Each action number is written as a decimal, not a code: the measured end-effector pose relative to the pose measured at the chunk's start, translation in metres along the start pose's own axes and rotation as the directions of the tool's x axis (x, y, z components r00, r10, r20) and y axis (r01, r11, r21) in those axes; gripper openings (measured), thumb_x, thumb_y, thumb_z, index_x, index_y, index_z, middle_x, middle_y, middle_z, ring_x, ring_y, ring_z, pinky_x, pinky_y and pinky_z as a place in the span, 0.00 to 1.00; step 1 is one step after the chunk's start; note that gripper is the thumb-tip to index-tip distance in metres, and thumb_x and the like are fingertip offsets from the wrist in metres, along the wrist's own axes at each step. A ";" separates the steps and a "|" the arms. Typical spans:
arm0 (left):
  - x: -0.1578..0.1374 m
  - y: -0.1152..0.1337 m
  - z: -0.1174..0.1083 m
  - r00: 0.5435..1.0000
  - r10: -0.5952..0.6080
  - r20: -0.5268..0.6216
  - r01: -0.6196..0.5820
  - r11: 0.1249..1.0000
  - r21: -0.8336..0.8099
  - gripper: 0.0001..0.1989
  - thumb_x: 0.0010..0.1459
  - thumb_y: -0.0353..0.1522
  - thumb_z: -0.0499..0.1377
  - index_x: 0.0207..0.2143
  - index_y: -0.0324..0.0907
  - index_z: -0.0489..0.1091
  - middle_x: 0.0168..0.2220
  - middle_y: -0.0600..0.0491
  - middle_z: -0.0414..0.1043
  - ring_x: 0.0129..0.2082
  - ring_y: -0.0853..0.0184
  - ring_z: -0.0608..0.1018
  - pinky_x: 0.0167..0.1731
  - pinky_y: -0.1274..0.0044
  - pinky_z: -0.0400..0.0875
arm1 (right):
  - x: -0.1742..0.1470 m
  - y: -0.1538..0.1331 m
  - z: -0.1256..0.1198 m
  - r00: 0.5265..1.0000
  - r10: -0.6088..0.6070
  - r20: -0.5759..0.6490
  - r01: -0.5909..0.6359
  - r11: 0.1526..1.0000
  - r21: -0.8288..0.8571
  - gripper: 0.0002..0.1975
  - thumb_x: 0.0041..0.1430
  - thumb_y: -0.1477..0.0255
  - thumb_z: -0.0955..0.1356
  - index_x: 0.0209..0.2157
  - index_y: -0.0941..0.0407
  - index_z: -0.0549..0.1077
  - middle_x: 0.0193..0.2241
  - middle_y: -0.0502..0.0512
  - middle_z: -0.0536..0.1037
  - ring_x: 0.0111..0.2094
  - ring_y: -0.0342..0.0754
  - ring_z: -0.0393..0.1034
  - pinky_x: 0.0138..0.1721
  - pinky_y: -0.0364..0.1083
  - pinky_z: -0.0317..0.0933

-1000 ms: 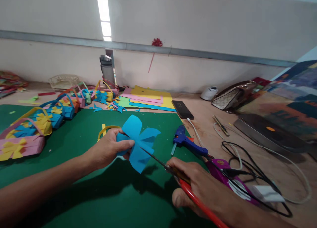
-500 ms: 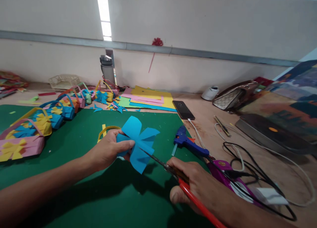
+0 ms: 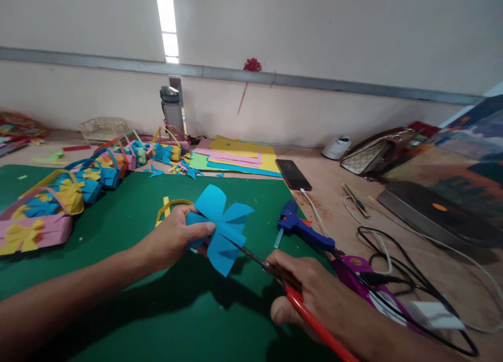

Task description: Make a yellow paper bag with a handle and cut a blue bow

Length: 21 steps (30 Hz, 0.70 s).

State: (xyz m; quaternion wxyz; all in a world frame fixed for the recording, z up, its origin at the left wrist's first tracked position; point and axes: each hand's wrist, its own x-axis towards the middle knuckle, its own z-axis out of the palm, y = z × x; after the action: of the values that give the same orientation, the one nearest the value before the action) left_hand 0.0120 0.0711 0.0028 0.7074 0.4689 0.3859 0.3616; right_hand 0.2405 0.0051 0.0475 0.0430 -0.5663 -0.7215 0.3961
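A blue paper flower (image 3: 231, 215) with several petals is pinched in my left hand (image 3: 183, 231), thumb on top near its middle. My right hand (image 3: 310, 288) grips a pair of scissors (image 3: 293, 294) with red handles. Their narrow blades reach to the flower's lower right petals, at a slit in the paper. How far apart the blades stand I cannot tell. Behind my left hand, a yellow paper handle (image 3: 173, 202) shows on the green mat (image 3: 165, 320); what it belongs to is mostly hidden.
Paper baskets (image 3: 43, 231) with bows line the left side. Coloured sheets (image 3: 243, 155), blue and yellow scraps (image 3: 186, 168) and a bottle (image 3: 172, 110) are at the back. To the right are a phone (image 3: 293, 173), a blue glue gun (image 3: 304, 228), tangled cables (image 3: 408, 270) and a dark case (image 3: 436, 210).
The view has shifted very slightly. Both hands, the flower and the scissors keep nearly the same positions; no clear movement of the blades shows.
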 end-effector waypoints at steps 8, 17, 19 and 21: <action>0.000 -0.001 0.000 1.000 0.007 0.020 -0.007 1.000 -0.010 0.10 0.45 0.34 0.65 0.24 0.36 0.68 0.19 0.55 0.71 0.19 0.72 0.73 0.21 0.81 0.70 | -0.001 0.001 0.000 1.000 0.006 -0.016 -0.006 1.000 -0.005 0.16 0.47 0.69 0.72 0.24 0.54 0.57 0.18 0.40 0.58 0.21 0.39 0.49 0.21 0.41 0.44; 0.000 0.001 0.002 1.000 -0.009 -0.004 0.009 1.000 0.006 0.11 0.43 0.34 0.65 0.25 0.36 0.68 0.20 0.54 0.71 0.19 0.71 0.73 0.21 0.79 0.71 | 0.002 0.004 0.003 1.000 0.001 -0.027 0.000 1.000 0.031 0.18 0.47 0.68 0.72 0.23 0.54 0.56 0.18 0.40 0.60 0.21 0.39 0.48 0.21 0.41 0.44; 0.001 0.001 0.002 1.000 -0.019 -0.006 0.019 1.000 0.001 0.12 0.42 0.35 0.65 0.25 0.36 0.68 0.20 0.53 0.72 0.20 0.70 0.74 0.21 0.79 0.70 | 0.002 0.007 0.004 1.000 0.000 -0.021 0.001 0.999 0.048 0.19 0.47 0.66 0.72 0.24 0.54 0.56 0.17 0.40 0.60 0.21 0.39 0.47 0.21 0.40 0.44; 0.001 0.001 0.002 1.000 -0.021 -0.001 0.021 1.000 0.002 0.12 0.42 0.35 0.65 0.25 0.36 0.68 0.20 0.53 0.72 0.20 0.69 0.74 0.21 0.78 0.71 | 0.002 0.009 0.005 1.000 -0.002 -0.018 0.003 0.998 0.058 0.18 0.48 0.65 0.72 0.24 0.54 0.56 0.16 0.40 0.60 0.20 0.39 0.48 0.21 0.40 0.44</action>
State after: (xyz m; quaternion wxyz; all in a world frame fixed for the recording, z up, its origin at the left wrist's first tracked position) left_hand 0.0145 0.0715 0.0038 0.7104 0.4656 0.3915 0.3541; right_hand 0.2443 0.0047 0.0371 0.0663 -0.5677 -0.7099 0.4115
